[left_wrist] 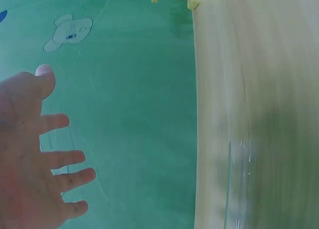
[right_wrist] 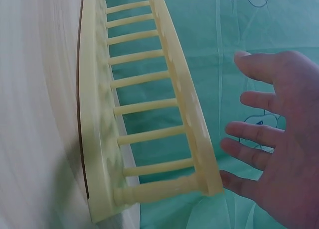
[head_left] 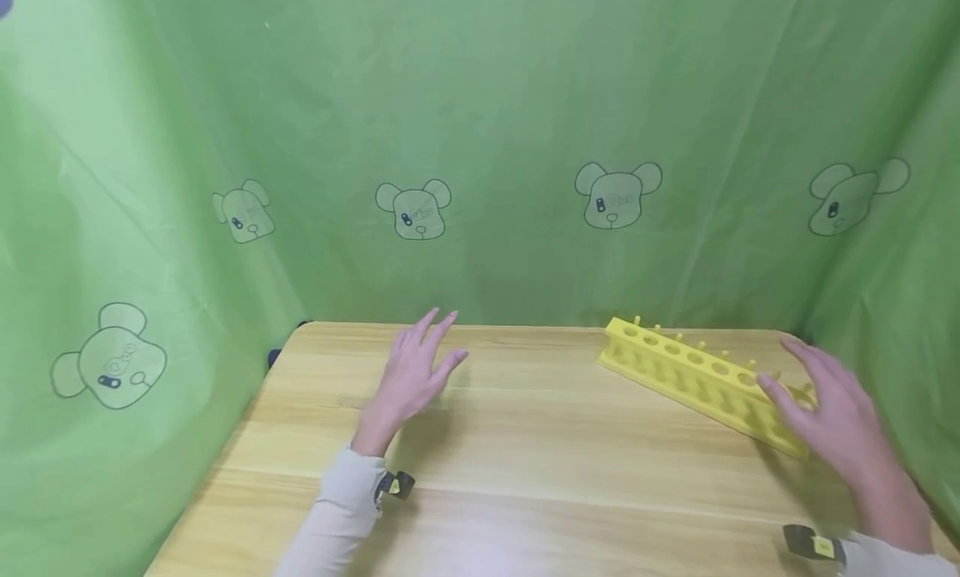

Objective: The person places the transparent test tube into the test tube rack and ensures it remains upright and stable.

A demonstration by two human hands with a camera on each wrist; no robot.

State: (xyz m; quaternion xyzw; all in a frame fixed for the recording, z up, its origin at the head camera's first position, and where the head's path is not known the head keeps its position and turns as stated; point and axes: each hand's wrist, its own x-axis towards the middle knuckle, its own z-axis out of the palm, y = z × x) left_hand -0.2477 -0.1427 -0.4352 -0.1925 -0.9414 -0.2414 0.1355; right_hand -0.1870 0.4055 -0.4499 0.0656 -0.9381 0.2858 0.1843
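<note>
A yellow plastic test-tube rack with a row of round holes lies on the pale wooden tabletop at the right of the head frame, its long axis running from upper left down to lower right. The right hand hovers at the rack's lower-right end, fingers spread and straight, gripping nothing; whether it touches is unclear. The left hand, equally spread and empty, hangs over bare wood at centre, well apart from the rack. The right is plainly nearer.
</note>
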